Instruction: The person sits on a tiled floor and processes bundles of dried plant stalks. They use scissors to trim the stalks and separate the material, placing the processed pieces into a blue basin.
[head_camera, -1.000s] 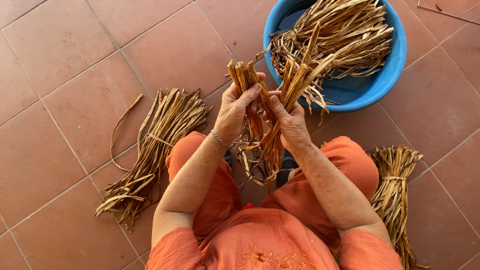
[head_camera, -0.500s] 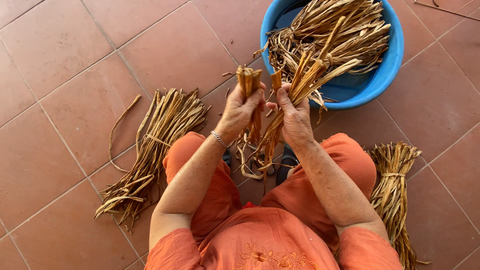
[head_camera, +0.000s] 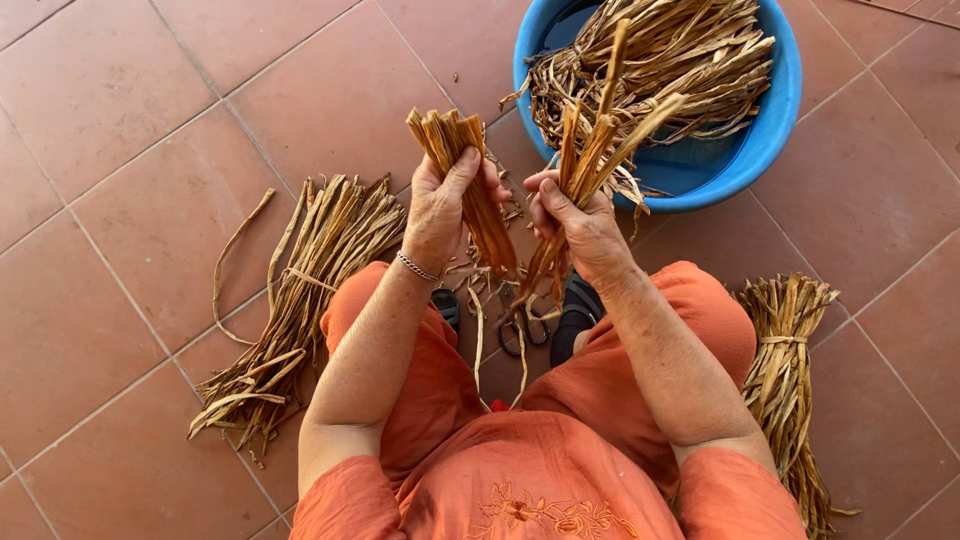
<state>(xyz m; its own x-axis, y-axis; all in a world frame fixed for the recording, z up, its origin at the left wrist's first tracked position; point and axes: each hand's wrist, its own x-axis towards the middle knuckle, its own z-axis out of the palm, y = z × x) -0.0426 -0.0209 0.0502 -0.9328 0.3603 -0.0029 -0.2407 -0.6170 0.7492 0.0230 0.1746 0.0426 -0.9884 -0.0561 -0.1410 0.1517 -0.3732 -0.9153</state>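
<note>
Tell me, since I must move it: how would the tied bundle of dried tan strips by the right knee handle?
The tied bundle of dried tan strips probably lifts light and fairly stiff; its band likely holds it together, though frayed ends may shed.

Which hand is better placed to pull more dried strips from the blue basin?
Probably right: the right hand is beside the blue basin, its strips fanned loosely; the left hand is farther away.
</note>
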